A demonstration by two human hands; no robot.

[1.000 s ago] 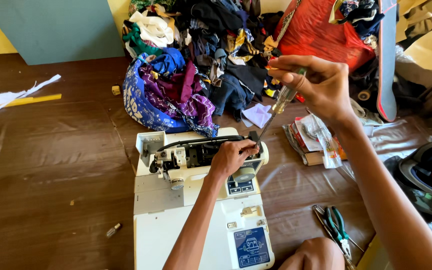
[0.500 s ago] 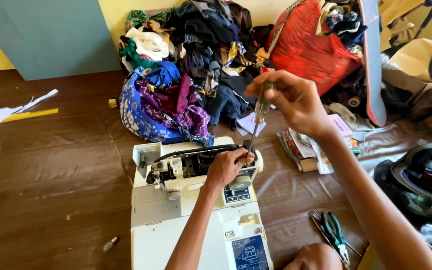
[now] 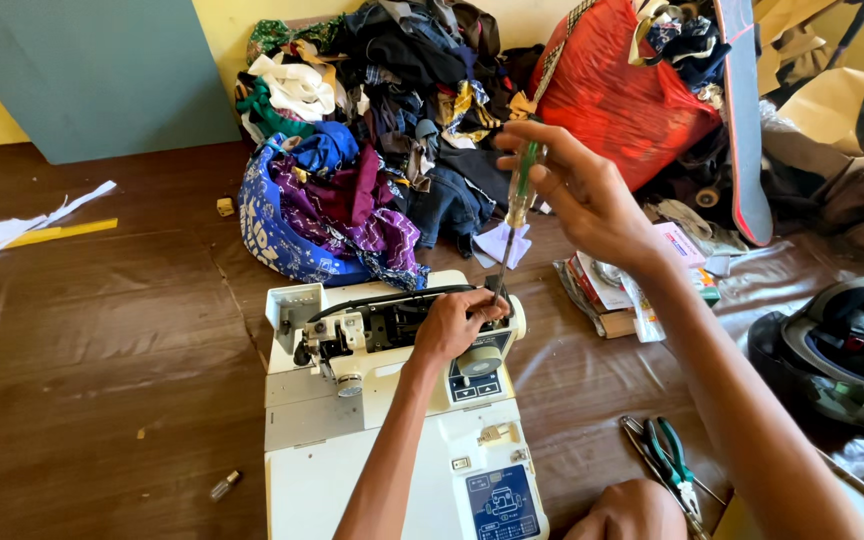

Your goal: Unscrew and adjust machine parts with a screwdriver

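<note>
Below the right grip point(image 3: 577, 195), a screwdriver point(image 3: 519, 195) with a clear green handle hangs nearly upright, fingers closed around the handle, thin shaft running down to the top of the machine point(image 3: 392, 400).

Change since a second ago: right hand and screwdriver have come down and inward. Earlier the tool was raised and tilted, tip well clear of the machine; now the tip sits at the rear edge of the open top, just beside the left hand. Judgement: the tool has gone from being carried to being set on a fastener; whether the tip is seated cannot be told.

Left grip point(image 3: 452, 325) rests curled on the machine's top, fingers together, pressing on the casing near the tip; it clamps nothing I can make out.

Machine: white sewing machine lying on the brown floor point(image 3: 102, 350), top cover off, black and metal inner parts showing, blue panel at the near end.

Right of the grips: pliers point(image 3: 672, 460) with green handles on the floor. Beyond them, a heap of clothes point(image 3: 372, 120).
</note>
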